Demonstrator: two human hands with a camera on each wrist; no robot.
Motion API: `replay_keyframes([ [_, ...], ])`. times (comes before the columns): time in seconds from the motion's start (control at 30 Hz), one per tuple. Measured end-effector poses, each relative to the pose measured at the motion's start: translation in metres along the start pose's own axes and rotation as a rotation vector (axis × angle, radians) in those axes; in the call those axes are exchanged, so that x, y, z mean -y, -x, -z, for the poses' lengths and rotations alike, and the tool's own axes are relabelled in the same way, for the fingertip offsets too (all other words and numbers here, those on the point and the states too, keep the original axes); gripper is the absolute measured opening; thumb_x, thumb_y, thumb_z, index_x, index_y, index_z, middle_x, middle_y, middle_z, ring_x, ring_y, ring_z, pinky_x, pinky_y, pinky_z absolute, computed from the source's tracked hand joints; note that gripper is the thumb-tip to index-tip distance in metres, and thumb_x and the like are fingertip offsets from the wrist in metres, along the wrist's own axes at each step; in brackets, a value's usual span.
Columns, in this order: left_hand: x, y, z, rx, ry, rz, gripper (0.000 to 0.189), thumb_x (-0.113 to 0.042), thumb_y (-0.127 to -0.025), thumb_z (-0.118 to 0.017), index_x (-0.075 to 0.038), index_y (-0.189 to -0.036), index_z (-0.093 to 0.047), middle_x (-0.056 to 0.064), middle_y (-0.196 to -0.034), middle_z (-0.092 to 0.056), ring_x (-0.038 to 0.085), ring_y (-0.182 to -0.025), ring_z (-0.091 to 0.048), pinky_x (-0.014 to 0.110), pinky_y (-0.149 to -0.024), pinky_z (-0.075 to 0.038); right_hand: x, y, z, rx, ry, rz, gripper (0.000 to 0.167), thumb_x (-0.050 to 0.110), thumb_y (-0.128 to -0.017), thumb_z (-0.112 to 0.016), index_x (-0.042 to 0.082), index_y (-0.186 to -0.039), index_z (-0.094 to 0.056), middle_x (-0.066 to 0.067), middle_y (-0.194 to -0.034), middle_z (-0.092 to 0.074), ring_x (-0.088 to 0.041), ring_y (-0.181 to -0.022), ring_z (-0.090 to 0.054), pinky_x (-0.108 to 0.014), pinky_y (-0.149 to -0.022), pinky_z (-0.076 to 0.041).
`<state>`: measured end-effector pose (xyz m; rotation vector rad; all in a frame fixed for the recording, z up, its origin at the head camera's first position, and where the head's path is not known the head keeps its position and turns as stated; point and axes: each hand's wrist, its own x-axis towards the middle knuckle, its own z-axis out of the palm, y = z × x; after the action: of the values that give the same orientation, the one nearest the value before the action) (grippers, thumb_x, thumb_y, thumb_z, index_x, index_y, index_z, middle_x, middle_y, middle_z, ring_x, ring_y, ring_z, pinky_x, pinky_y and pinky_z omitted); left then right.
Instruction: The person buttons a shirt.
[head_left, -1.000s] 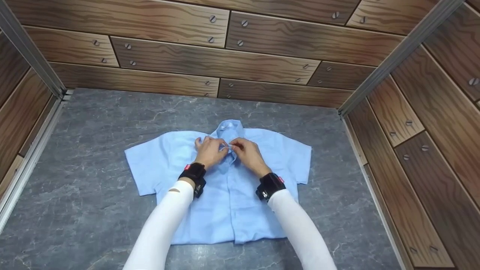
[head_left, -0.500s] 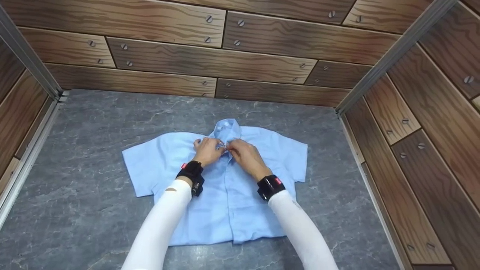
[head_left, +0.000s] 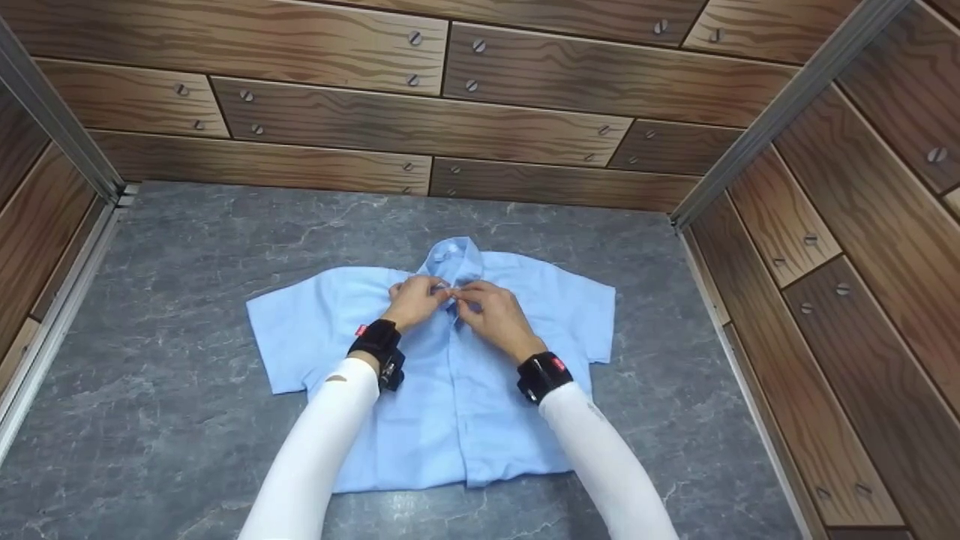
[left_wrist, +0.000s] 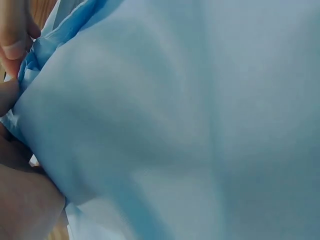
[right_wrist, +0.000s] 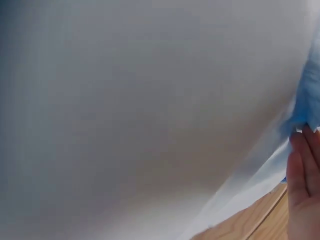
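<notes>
A light blue short-sleeved shirt [head_left: 420,390] lies spread front side up, its collar [head_left: 451,259] standing up at the far end. Just below the collar, my left hand [head_left: 415,301] pinches the front edge between thumb and fingers. My right hand [head_left: 496,315] meets it from the other side and pinches the same spot of the placket. The fingertips of both hands nearly touch there and hide the small part between them. In the left wrist view, the shirt cloth [left_wrist: 150,110] fills most of the picture, with fingers gripping its gathered edge at the left.
The shirt rests on a grey marbled tabletop [head_left: 172,360]. Wood-patterned walls [head_left: 360,112] stand at the back and both sides, with metal rails [head_left: 787,120] in the corners. Each wrist wears a black strap [head_left: 544,376] over a white sleeve.
Both hands stay at the placket below the collar, their fingers shifting slightly as they pinch. The right fingers have straightened a little across the top. The view has drifted slightly.
</notes>
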<state>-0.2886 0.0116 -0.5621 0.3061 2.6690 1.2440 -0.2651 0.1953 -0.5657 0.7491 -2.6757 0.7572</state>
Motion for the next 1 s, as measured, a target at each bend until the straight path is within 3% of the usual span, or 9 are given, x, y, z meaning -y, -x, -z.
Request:
replay_keyframes([
  [0.17, -0.002, -0.001, -0.002, -0.033, 0.005, -0.012, 0.020, -0.024, -0.094, -0.057, -0.013, -0.095, -0.074, 0.001, -0.097, -0.071, 0.026, -0.103, -0.062, 0.056, -0.103, -0.023, 0.002, -0.004, 0.000, -0.023, -0.224, -0.243, 0.017, 0.021, -0.091, -0.066, 0.013, -0.103, -0.076, -0.001, -0.100, -0.074, -0.013, -0.096, -0.069, -0.028, -0.087, -0.052],
  [0.33, -0.004, -0.002, -0.002, -0.057, 0.014, -0.016, 0.018, -0.023, -0.092, -0.058, -0.014, -0.085, -0.072, 0.000, -0.092, -0.071, 0.025, -0.099, -0.062, 0.055, -0.103, -0.023, 0.002, -0.007, -0.002, -0.033, -0.286, -0.420, 0.017, 0.028, -0.090, -0.068, 0.013, -0.096, -0.075, 0.001, -0.091, -0.074, -0.011, -0.085, -0.068, -0.028, -0.078, -0.052],
  [0.57, -0.005, 0.000, -0.002, -0.063, 0.010, -0.004, 0.025, -0.024, -0.090, -0.060, -0.011, -0.106, -0.073, 0.003, -0.111, -0.071, 0.027, -0.111, -0.060, 0.055, -0.106, -0.021, 0.003, -0.009, -0.001, 0.024, -0.351, -0.507, 0.018, 0.027, -0.090, -0.068, 0.010, -0.093, -0.075, -0.002, -0.086, -0.073, -0.010, -0.074, -0.064, -0.025, -0.067, -0.050],
  [0.8, -0.006, -0.001, -0.002, -0.083, 0.042, -0.005, 0.023, -0.025, -0.085, -0.062, -0.015, -0.103, -0.072, 0.002, -0.108, -0.071, 0.028, -0.108, -0.061, 0.053, -0.104, -0.025, 0.004, -0.011, 0.003, 0.054, -0.459, -0.559, 0.017, 0.023, -0.089, -0.069, 0.007, -0.093, -0.073, -0.004, -0.085, -0.072, -0.009, -0.071, -0.063, -0.021, -0.063, -0.049],
  [1.0, -0.007, 0.000, 0.002, -0.017, 0.021, -0.005, 0.024, -0.027, -0.087, -0.060, -0.018, -0.107, -0.069, 0.001, -0.112, -0.069, 0.025, -0.104, -0.060, 0.052, -0.098, -0.031, 0.003, -0.011, 0.002, 0.065, -0.548, -0.587, 0.014, 0.017, -0.089, -0.069, 0.004, -0.094, -0.072, -0.006, -0.085, -0.071, -0.010, -0.072, -0.062, -0.021, -0.062, -0.047],
])
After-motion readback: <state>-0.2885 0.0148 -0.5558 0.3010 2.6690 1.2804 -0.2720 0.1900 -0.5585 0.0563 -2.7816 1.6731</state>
